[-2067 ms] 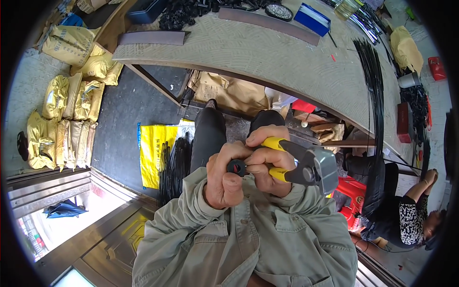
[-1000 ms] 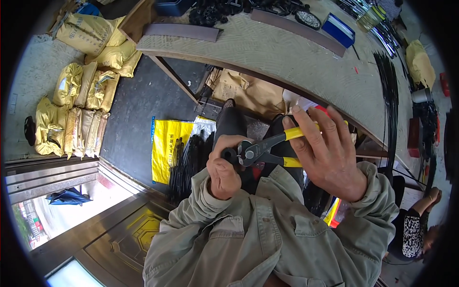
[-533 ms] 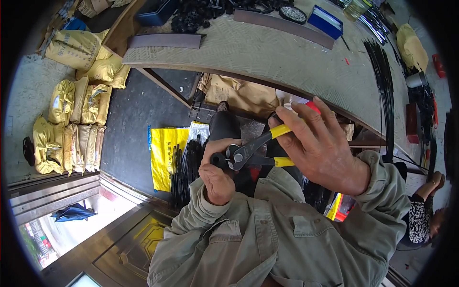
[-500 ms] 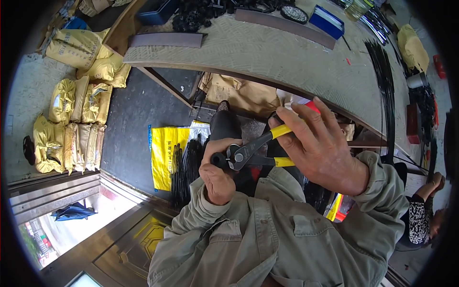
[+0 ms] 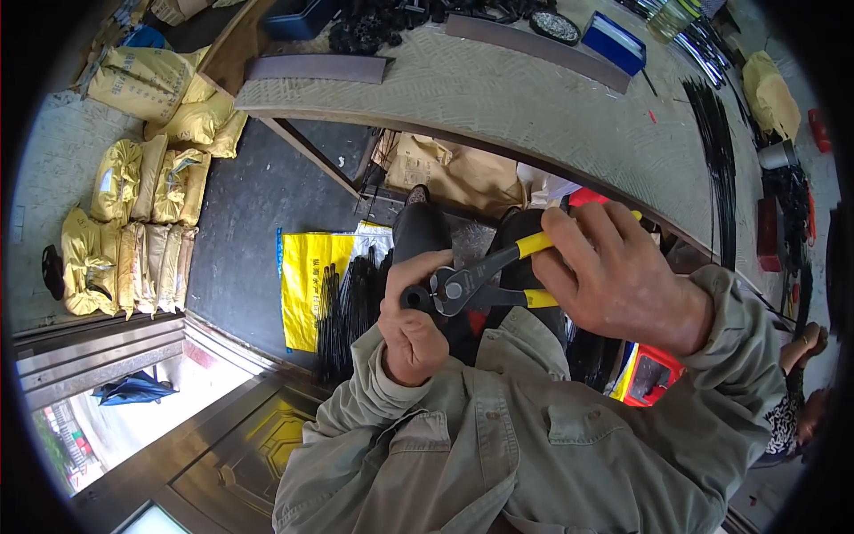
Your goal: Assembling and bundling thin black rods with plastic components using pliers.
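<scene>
Right hand (image 5: 623, 285): fingers wrapped round the yellow cutter handles (image 5: 538, 271), centre frame.
Left hand (image 5: 414, 325): fist closed on a small dark piece at the cutter head (image 5: 449, 289).
Progress: jaws nearly closed on the piece; cut apparently unfinished.
Bench (image 5: 498, 98): above, untouched.

Cutter (image 5: 463, 287): dark matt metal head, glossy yellow plastic grips. Counter (image 5: 498, 107): rough, textured grey surface. Sacks (image 5: 133, 222): shiny yellow plastic.
</scene>
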A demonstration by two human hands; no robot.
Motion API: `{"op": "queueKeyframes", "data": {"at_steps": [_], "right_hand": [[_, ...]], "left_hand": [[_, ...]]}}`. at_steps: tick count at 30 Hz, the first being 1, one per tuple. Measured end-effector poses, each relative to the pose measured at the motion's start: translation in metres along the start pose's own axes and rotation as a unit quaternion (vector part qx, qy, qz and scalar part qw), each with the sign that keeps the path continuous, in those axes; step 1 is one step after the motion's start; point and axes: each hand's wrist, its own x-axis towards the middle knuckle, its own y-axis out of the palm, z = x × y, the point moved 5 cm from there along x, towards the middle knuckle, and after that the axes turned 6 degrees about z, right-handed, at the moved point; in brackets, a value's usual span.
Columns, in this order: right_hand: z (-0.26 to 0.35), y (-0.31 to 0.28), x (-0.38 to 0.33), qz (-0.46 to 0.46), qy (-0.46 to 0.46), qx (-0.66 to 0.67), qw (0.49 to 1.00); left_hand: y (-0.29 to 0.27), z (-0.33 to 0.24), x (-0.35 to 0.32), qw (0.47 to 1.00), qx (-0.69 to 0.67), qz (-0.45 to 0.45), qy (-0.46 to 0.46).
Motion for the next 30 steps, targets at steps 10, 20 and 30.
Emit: {"op": "queueKeyframes", "data": {"at_steps": [10, 20, 30], "right_hand": [[0.000, 0.028, -0.017, -0.050, 0.010, 0.193, 0.980], [-0.010, 0.021, -0.052, 0.254, -0.005, 0.642, 0.724], [-0.020, 0.012, -0.069, 0.271, -0.033, 0.598, 0.754]], "left_hand": [[0.011, -0.008, 0.008, 0.997, -0.035, 0.063, -0.028], [0.026, -0.010, -0.003, 0.945, -0.174, 0.256, -0.104], [0.040, -0.018, -0.005, 0.934, -0.201, 0.293, -0.029]]}}
